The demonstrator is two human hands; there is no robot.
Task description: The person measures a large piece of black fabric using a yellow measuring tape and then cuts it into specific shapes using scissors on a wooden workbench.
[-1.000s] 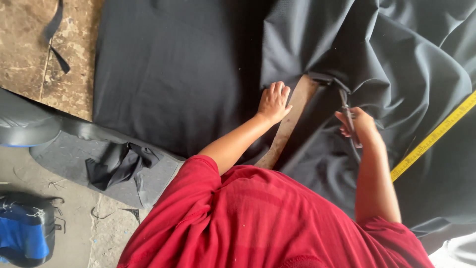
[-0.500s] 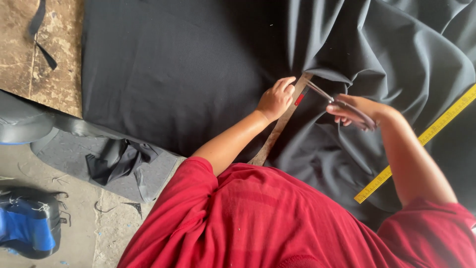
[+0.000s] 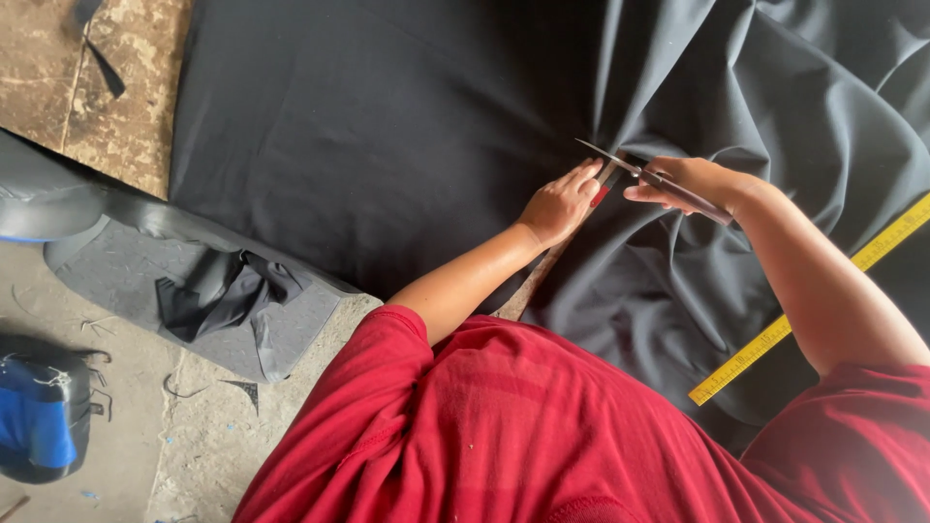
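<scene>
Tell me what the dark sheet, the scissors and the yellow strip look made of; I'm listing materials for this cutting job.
Dark sheet: woven cloth, matte charcoal; it folds and drapes softly.
Scissors, in the right hand: blades look like bright metal, with a thin glint along them.
Yellow strip: probably flexible plastic or coated tape, smooth, with ruled marks.

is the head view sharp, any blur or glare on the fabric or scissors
Head view: soft, even light, with no hard shadows; the dark fabric shows only a faint sheen on its folds at the right; the scissors in the right hand are thin and slightly soft; the left hand is reasonably sharp.
</scene>
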